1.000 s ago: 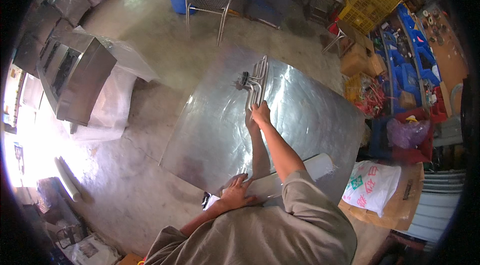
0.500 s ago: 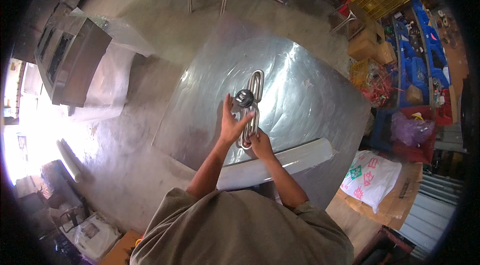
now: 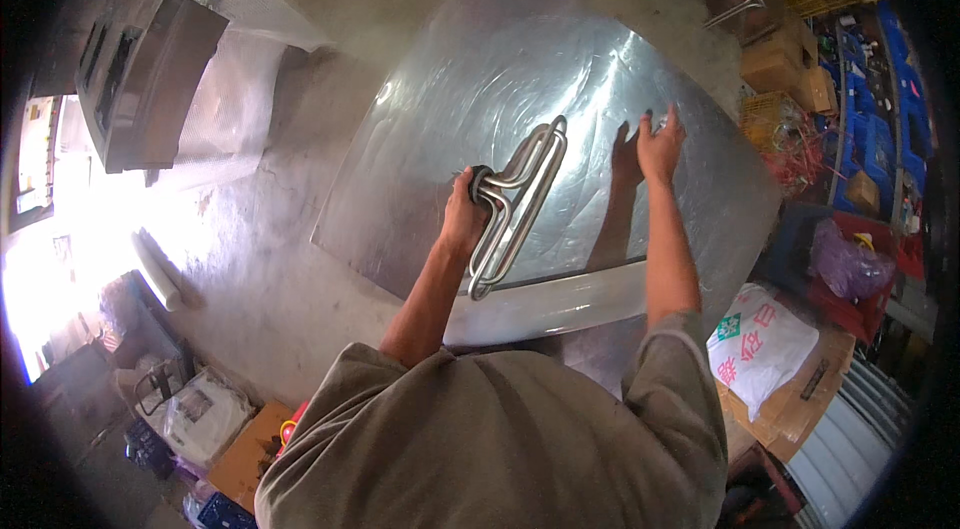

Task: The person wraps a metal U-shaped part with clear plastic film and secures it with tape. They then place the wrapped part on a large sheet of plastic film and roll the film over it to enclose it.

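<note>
Grey cabinet (image 3: 150, 79): on the concrete floor, far left, well apart from the work.
Left hand (image 3: 466, 214): fingers clamped on the looped bare-metal heating element (image 3: 515, 204); it now carries the piece alone.
Sheet-metal worktop (image 3: 440, 129): shiny, under clear film.
Right hand (image 3: 658, 141): has let go of the element since half a second ago; fingers spread flat on the worktop.
White printed sack (image 3: 765, 349): lower right, beside the worktop.
</note>
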Motion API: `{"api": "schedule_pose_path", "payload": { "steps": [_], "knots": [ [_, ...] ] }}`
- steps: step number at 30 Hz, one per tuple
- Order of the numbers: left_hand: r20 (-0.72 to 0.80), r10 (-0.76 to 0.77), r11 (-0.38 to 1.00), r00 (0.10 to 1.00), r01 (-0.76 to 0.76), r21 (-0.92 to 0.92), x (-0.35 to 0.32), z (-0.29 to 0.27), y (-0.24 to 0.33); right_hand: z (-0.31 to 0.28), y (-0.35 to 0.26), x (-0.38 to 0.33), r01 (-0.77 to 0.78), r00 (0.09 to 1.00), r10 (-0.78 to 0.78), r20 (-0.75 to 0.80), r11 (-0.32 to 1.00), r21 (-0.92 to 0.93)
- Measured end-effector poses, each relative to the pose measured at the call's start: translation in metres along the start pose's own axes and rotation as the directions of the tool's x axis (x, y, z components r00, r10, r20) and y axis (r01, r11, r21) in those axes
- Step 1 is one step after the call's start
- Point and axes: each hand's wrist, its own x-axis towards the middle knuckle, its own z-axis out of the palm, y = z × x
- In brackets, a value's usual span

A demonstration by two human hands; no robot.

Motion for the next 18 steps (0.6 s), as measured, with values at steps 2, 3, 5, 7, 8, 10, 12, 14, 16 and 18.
{"api": "schedule_pose_path", "payload": {
  "steps": [2,3,5,7,8,10,12,14,16,18],
  "knots": [
    [-0.015,-0.072,0.995,0.997,0.071,-0.074,-0.013,0.013,0.002,0.0,-0.01,0.024,-0.094,0.986,0.113,0.122,0.985,-0.148],
    [-0.015,-0.119,0.988,0.993,0.116,-0.106,-0.018,0.016,0.002,-0.001,-0.013,0.031,-0.131,0.969,0.173,0.175,0.965,-0.227],
    [-0.074,-0.264,0.932,0.962,0.234,-0.278,-0.032,0.038,0.006,0.009,-0.01,0.036,-0.088,0.963,0.157,0.218,0.951,-0.295],
    [0.127,-0.299,0.864,0.946,0.325,-0.385,-0.038,0.034,0.004,0.019,0.004,0.042,-0.055,0.968,0.121,0.218,0.956,-0.289],
    [0.212,-0.309,0.819,0.927,0.372,-0.437,-0.038,0.035,0.002,0.028,0.027,0.042,-0.056,0.976,0.107,0.189,0.965,-0.257],
    [0.364,-0.311,0.711,0.878,0.469,-0.524,-0.04,0.033,-0.004,0.031,0.044,0.039,-0.072,0.985,0.1,0.144,0.98,-0.183],
    [0.334,-0.344,0.642,0.878,0.479,-0.598,-0.048,0.047,-0.001,0.027,0.043,0.025,-0.118,0.985,0.129,0.111,0.988,-0.101],
    [0.387,-0.331,0.614,0.86,0.508,-0.604,-0.05,0.051,0.002,0.012,0.043,0.008,-0.336,0.925,0.238,0.296,0.875,0.347],
    [0.49,-0.324,0.599,0.81,0.576,-0.557,-0.049,0.047,0.002,-0.014,0.022,-0.013,-0.501,0.862,0.225,0.454,0.517,0.695],
    [0.439,-0.353,0.686,0.826,0.548,-0.479,-0.049,0.044,-0.004,-0.048,-0.006,-0.046,-0.55,0.832,0.132,0.538,0.073,0.832]
  ]
}}
